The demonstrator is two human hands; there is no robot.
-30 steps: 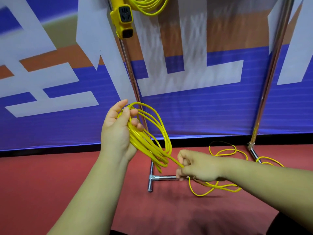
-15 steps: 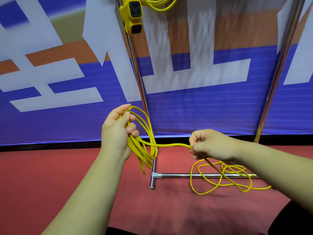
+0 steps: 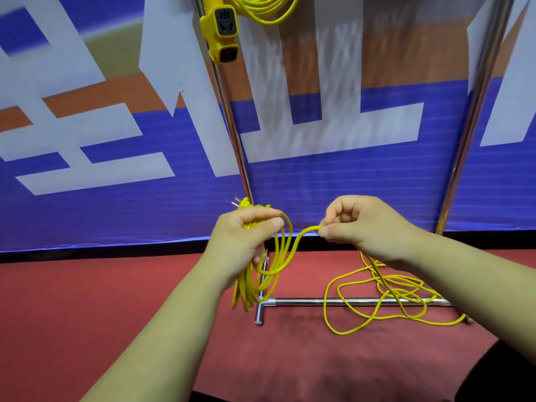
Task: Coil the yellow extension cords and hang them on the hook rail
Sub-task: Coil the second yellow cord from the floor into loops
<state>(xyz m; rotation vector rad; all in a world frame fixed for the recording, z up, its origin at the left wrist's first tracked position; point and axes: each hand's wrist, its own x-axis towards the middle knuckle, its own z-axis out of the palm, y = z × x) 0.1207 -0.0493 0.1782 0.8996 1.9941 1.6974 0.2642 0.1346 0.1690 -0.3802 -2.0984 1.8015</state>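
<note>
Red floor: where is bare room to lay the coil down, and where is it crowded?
Bare floor lies left of the rack's short foot, between the banner's black edge and the left arm. Another patch lies between the arms, nearer than the base bar. Crowded: loose cord sprawls across that bar on the right.

Left hand (image 3: 246, 236) holds yellow cord loops (image 3: 261, 274); right hand (image 3: 365, 224) pinches the strand.

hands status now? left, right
Left hand: closed, gripping the coiled yellow cord.
Right hand: closed, pinching the cord's loose strand.
</note>
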